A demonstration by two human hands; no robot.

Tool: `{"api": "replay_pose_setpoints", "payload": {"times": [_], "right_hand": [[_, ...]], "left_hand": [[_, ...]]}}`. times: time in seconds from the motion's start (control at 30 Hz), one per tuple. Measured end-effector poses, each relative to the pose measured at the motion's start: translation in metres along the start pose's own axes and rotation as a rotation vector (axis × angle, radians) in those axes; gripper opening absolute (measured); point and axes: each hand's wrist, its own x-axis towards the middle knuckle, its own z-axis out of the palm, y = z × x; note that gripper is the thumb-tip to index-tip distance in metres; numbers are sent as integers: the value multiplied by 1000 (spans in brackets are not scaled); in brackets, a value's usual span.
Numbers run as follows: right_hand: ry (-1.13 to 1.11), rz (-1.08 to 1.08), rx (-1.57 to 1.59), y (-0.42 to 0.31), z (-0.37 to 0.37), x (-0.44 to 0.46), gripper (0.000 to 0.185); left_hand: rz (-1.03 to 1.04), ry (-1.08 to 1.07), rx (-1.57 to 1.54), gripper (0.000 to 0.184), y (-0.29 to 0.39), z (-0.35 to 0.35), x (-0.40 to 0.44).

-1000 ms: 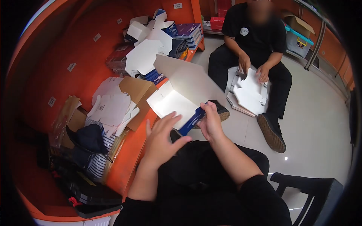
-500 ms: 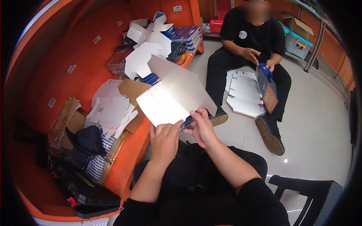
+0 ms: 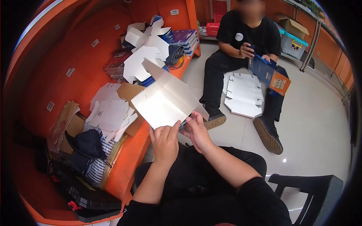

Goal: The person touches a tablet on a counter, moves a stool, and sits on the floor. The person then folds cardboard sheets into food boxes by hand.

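A partly folded cardboard box (image 3: 160, 106), white inside, is held up over my lap with its large lid flap raised. My left hand (image 3: 165, 141) grips its near wall, fingers pressed over the edge. At the near right corner, my right hand (image 3: 196, 130) pinches the box, close beside the left one. The outer side of the near wall is mostly hidden by my fingers. Left of the box, flat white cardboard pieces (image 3: 109, 113) lie piled on the orange shelf (image 3: 130, 158). More open white boxes (image 3: 145, 60) are stacked farther back on it.
Across from me a seated person holds a blue and orange box (image 3: 269, 73). Flat white sheets (image 3: 244, 94) lie on the floor between that person's legs. A black chair (image 3: 311, 188) is at lower right; a black case (image 3: 85, 194) and dark cap (image 3: 88, 145) are at left.
My left hand has closed on the near wall, and the box has shifted left and down. The other person has lifted a blue and orange box off the floor sheets and turned it.
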Motion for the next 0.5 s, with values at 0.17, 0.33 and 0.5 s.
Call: {"api": "replay_pose_setpoints", "payload": {"times": [0.17,0.33,0.5], "right_hand": [[84,204,-34,-2,-12,11,32],[-15,194,-153,2,-22,18,26],[-138,-3,-507,-1,-21,15,26]], "left_hand": [[61,60,205,32,-3,13,-6],[96,123,275,30,-14,29,-10],[136,169,278,30,-10,29,-8]]}}
